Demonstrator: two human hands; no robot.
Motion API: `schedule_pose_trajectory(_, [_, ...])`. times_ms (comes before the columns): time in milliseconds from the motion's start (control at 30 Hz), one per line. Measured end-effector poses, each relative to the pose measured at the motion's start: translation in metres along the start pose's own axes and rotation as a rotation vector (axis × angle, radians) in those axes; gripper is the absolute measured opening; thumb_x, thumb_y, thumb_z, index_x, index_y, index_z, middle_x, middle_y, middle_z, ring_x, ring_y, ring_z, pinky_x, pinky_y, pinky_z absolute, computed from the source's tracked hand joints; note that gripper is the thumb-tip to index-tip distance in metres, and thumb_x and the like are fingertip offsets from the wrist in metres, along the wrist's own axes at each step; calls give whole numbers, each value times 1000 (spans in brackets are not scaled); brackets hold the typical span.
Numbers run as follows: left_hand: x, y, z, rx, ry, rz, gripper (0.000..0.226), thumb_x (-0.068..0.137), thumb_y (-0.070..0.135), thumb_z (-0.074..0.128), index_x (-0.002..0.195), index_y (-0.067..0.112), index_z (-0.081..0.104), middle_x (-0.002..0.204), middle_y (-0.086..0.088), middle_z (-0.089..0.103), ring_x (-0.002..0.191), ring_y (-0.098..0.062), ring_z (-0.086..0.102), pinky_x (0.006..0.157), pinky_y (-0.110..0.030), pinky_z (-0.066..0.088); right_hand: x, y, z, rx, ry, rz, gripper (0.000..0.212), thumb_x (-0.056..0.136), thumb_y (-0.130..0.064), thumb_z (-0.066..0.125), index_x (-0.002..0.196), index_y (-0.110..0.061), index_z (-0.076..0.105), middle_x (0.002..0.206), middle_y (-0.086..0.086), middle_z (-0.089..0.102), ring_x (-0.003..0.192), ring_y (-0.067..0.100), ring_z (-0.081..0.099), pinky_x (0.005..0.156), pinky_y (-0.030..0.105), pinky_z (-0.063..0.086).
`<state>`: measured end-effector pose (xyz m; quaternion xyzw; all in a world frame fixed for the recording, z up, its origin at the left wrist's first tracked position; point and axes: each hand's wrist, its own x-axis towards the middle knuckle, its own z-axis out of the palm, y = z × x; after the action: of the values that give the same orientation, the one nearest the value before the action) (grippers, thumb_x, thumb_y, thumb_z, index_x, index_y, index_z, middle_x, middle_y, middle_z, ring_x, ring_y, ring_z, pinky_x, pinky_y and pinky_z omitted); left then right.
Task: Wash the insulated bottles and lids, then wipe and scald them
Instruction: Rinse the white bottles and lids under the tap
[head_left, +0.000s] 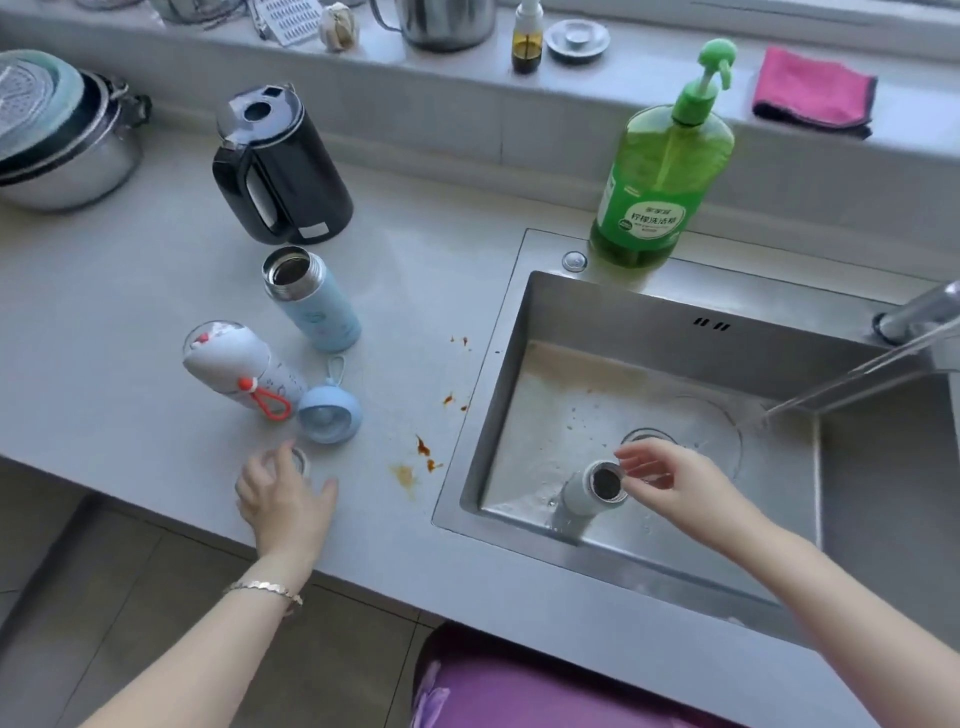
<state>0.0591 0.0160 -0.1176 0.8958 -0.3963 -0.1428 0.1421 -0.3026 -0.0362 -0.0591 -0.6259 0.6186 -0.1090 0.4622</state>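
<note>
Bottle (584, 496) stands upright in the sink (496, 415), just left of the right hand (670, 488), whose curled fingers reach its rim, grip unclear; the left hand (283, 499) lies spread on the table (156, 291).

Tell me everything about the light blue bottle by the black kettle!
The light blue bottle is a small flask with a pale blue body, a faint print on its side and a shiny steel rim. Its lid is off, and it looks dark inside. It stands on its base on the grey counter, just in front of the black kettle. Only the counter touches it.
</note>
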Motion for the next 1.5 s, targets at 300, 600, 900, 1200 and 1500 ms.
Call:
schedule_pose_trajectory(300, [-130,169,79,234,-617,883,64,87,30,56,144,22,27,151,-1,23,132,-23,32,106,-29,26,-27,70,-42,93,66,177,18,86,-10,63,97,-23,60,89,-4,63,83,12,60,76,16,45])
schedule_pose_trajectory(600, [-133,226,151,560,-710,734,41,92,23,50,132,18,42,126,-10,42,105,-32,54,84,-35,46,-65,143,-86,136,103,298,20,88,-11,58,108,-14,63,93,-2,63,81,9,56,69,4,39])
schedule_pose_trajectory(900, [-149,301,113,122,-605,700,38,80,30,66,116,25,57,99,1,53,86,-23,57,72,-29,43,-52,177,-129,205,172,339,23,91,-18,56,113,-15,61,105,-1,60,91,9,56,80,16,40])
schedule_pose_trajectory(1200, [-126,403,86,-617,-855,435,30,75,15,73,95,35,63,93,-10,66,58,-18,66,64,-34,59,16,143,-203,1017,384,427,28,95,-44,44,119,-30,48,119,1,50,103,23,55,67,37,56])
schedule_pose_trajectory(1500, [-134,424,109,-716,-967,466,34,86,9,64,115,25,59,99,-3,64,68,-10,62,77,-38,58,21,160,-212,1074,625,431,24,93,-41,49,108,-22,50,98,3,50,84,18,54,61,36,52])
